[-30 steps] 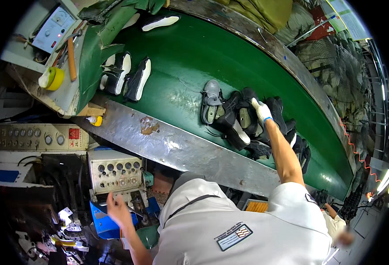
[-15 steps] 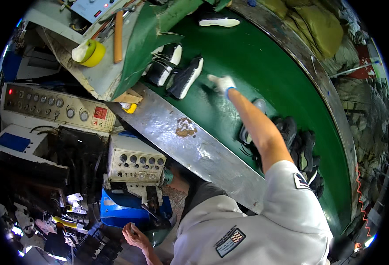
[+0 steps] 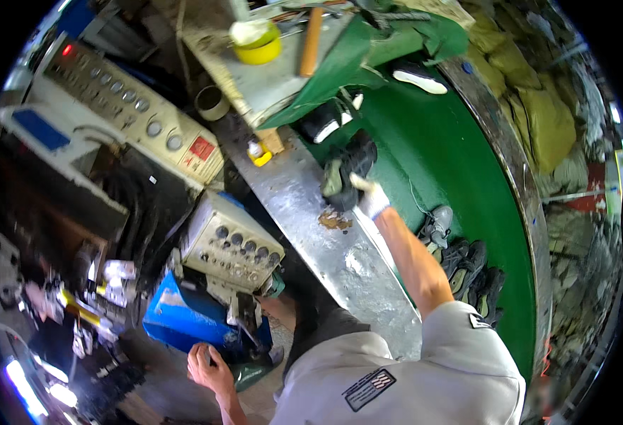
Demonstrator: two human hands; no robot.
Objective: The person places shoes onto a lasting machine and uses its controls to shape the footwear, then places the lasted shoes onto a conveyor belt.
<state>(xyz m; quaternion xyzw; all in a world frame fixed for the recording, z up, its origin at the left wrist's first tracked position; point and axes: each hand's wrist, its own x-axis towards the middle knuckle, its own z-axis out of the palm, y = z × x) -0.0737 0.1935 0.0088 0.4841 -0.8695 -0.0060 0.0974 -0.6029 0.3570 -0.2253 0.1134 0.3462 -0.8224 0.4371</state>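
My right hand [image 3: 372, 198], in a white glove with a blue cuff, has its fingers closed at the near side of a dark shoe [image 3: 343, 167]. That shoe has an olive-grey patch and hangs over the inner edge of the green conveyor belt [image 3: 460, 152]; whether a second shoe is with it, I cannot tell. Just beyond lie black shoes [image 3: 318, 124] with white soles, partly covered by a green sheet. Bare and low at the left, my left hand [image 3: 211, 367] is curled beside a blue machine housing [image 3: 184, 312]; whatever its fingers enclose is hidden.
A grey shoe [image 3: 437, 225] and several dark shoes [image 3: 471, 265] sit farther right on the belt. A metal ledge [image 3: 318, 244] borders it. Control boxes [image 3: 230, 241] stand left. A bench [image 3: 248, 88] carries yellow tape [image 3: 258, 51] and an orange-handled tool [image 3: 311, 42].
My right hand, previously without a shoe over the belt, now grips a dark shoe near the metal ledge. The view has swung, shifting the bench rightward. My left hand stays low and curled.
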